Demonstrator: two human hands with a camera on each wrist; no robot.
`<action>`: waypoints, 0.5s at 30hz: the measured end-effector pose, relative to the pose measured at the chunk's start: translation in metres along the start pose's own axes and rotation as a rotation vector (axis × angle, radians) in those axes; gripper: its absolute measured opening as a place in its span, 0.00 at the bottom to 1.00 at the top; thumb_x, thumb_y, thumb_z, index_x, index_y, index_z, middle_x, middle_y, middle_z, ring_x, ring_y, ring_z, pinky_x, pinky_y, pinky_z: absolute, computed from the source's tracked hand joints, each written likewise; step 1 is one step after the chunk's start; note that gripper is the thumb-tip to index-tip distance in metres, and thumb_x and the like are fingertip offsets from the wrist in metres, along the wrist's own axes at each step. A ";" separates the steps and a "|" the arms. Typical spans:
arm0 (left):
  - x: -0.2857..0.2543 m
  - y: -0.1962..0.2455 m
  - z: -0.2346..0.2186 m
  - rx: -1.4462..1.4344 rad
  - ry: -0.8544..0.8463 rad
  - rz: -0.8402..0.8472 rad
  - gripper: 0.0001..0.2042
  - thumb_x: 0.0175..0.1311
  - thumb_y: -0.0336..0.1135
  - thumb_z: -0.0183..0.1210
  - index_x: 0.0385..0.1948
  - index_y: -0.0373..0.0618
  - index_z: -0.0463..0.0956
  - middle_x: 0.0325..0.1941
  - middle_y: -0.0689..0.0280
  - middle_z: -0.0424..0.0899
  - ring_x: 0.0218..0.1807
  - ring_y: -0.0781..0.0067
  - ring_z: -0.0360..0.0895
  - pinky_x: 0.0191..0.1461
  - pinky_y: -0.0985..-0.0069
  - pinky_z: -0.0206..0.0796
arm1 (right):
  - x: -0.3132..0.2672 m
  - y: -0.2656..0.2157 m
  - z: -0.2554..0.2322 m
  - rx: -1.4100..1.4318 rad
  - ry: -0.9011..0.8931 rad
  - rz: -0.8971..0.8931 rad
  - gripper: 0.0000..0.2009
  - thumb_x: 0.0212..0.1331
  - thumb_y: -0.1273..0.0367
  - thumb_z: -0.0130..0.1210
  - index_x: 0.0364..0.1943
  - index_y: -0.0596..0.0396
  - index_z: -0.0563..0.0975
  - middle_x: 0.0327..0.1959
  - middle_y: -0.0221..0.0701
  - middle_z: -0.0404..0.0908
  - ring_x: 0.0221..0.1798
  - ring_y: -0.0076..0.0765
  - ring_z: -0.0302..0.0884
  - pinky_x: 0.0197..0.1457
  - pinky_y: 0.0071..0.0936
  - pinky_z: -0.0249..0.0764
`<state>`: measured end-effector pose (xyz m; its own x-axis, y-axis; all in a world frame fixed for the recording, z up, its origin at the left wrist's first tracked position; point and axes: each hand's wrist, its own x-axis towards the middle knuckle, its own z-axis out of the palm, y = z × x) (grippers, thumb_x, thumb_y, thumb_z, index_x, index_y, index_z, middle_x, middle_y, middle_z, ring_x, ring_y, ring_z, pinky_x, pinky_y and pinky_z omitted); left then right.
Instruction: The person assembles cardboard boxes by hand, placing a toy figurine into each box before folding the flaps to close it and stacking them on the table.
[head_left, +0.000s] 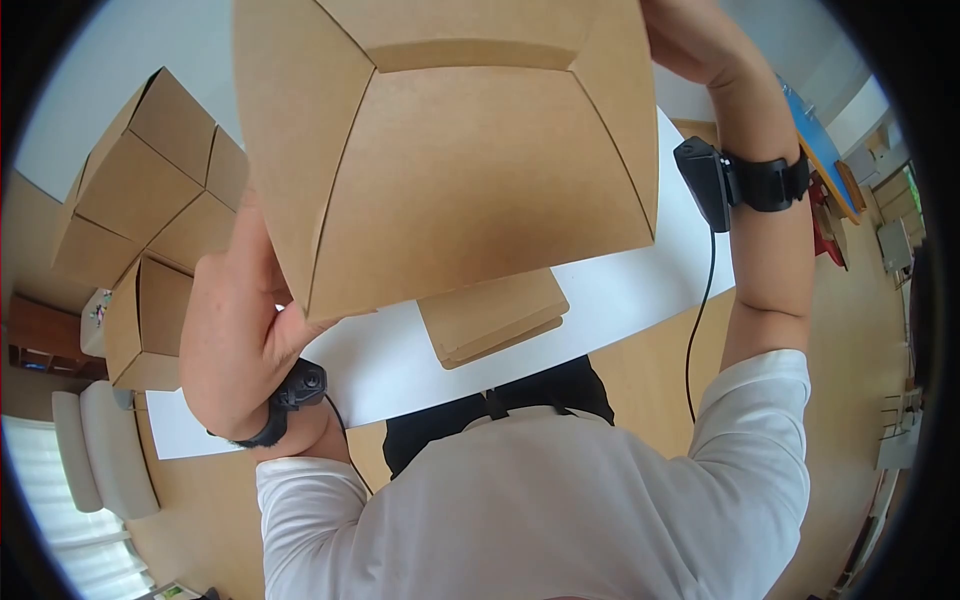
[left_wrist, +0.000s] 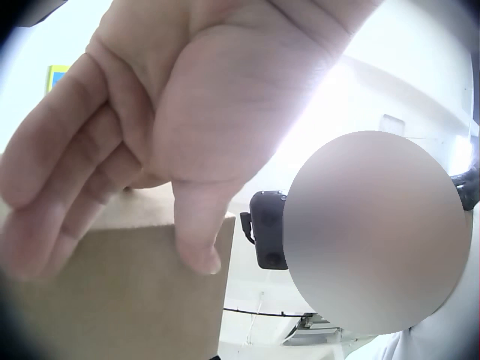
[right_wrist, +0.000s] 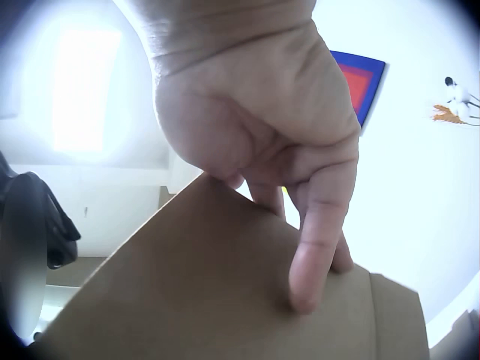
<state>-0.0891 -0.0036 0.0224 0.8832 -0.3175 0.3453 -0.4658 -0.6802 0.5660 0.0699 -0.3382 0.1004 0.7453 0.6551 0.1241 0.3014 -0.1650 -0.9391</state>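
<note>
A large brown cardboard box (head_left: 480, 180) is held up in front of the body, over the table, and fills the top middle of the head view. My left hand (head_left: 235, 320) grips its lower left side, thumb toward the near edge. In the left wrist view the thumb and fingers of that hand (left_wrist: 172, 135) spread over the cardboard (left_wrist: 127, 300). At the upper right, my right hand (head_left: 690, 45) holds the box, its fingers mostly cut off in the head view. The right wrist view shows this hand (right_wrist: 277, 142) over an edge, one finger along the cardboard face (right_wrist: 202, 277).
Flat folded cardboard (head_left: 495, 320) lies on the white table (head_left: 390, 380) below the held box. Several assembled boxes (head_left: 150, 190) are stacked at the left. A cable (head_left: 692, 340) hangs from the right wrist camera. A beige sofa (head_left: 105, 450) stands beyond the table at lower left.
</note>
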 end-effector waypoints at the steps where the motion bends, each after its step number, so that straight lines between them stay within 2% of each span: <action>1: 0.001 0.001 0.000 -0.007 0.000 0.010 0.43 0.57 0.45 0.68 0.72 0.40 0.54 0.34 0.53 0.86 0.32 0.54 0.85 0.36 0.72 0.76 | 0.000 -0.005 -0.004 -0.007 0.020 -0.065 0.32 0.75 0.48 0.37 0.61 0.67 0.72 0.53 0.50 0.80 0.51 0.39 0.84 0.46 0.33 0.84; 2: 0.002 0.001 0.000 -0.014 0.001 0.020 0.44 0.58 0.41 0.66 0.74 0.41 0.50 0.39 0.52 0.87 0.36 0.53 0.86 0.39 0.71 0.77 | -0.002 -0.002 0.007 -0.010 0.145 -0.116 0.31 0.75 0.49 0.38 0.61 0.67 0.72 0.55 0.49 0.80 0.53 0.38 0.83 0.49 0.31 0.82; 4: 0.012 0.000 -0.001 -0.041 -0.039 0.060 0.45 0.59 0.31 0.62 0.77 0.44 0.42 0.49 0.50 0.86 0.47 0.49 0.86 0.46 0.67 0.79 | 0.007 0.014 0.012 0.077 0.155 -0.366 0.28 0.72 0.54 0.44 0.62 0.66 0.72 0.61 0.43 0.77 0.61 0.37 0.76 0.63 0.26 0.70; 7: 0.032 -0.030 0.010 -0.093 -0.015 0.115 0.47 0.59 0.23 0.54 0.77 0.49 0.32 0.59 0.46 0.80 0.58 0.45 0.80 0.51 0.64 0.79 | -0.002 0.029 0.042 0.305 0.389 -0.404 0.25 0.67 0.61 0.52 0.63 0.64 0.72 0.62 0.40 0.76 0.67 0.36 0.69 0.70 0.30 0.63; 8: 0.041 -0.043 0.013 -0.095 -0.003 0.124 0.47 0.59 0.22 0.53 0.77 0.50 0.31 0.61 0.45 0.77 0.60 0.45 0.79 0.53 0.63 0.78 | 0.000 0.062 0.010 0.140 0.389 -0.349 0.35 0.68 0.47 0.51 0.71 0.57 0.64 0.68 0.38 0.69 0.68 0.35 0.69 0.68 0.34 0.68; 11: 0.065 -0.078 0.029 -0.110 0.007 0.101 0.47 0.59 0.20 0.50 0.77 0.53 0.29 0.66 0.44 0.74 0.62 0.44 0.76 0.56 0.62 0.77 | 0.005 0.081 0.043 0.125 0.370 -0.350 0.36 0.67 0.46 0.51 0.68 0.62 0.66 0.58 0.39 0.78 0.57 0.32 0.80 0.58 0.30 0.76; 13: 0.076 -0.096 0.041 -0.136 -0.018 0.021 0.48 0.60 0.20 0.51 0.77 0.56 0.28 0.65 0.45 0.74 0.62 0.44 0.77 0.55 0.63 0.77 | 0.006 0.105 0.056 0.168 0.359 -0.277 0.37 0.65 0.49 0.56 0.69 0.62 0.63 0.62 0.37 0.75 0.63 0.31 0.72 0.65 0.31 0.68; 15: 0.084 -0.110 0.052 -0.063 -0.096 -0.068 0.42 0.61 0.22 0.53 0.77 0.51 0.41 0.63 0.45 0.76 0.60 0.47 0.79 0.56 0.65 0.75 | 0.005 0.127 0.064 0.192 0.347 -0.195 0.38 0.64 0.51 0.59 0.71 0.61 0.61 0.64 0.36 0.72 0.67 0.32 0.68 0.69 0.32 0.64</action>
<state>0.0394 0.0107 -0.0496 0.9126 -0.3358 0.2332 -0.4047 -0.6607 0.6322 0.0733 -0.3085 -0.0384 0.8509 0.3688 0.3742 0.3643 0.0989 -0.9260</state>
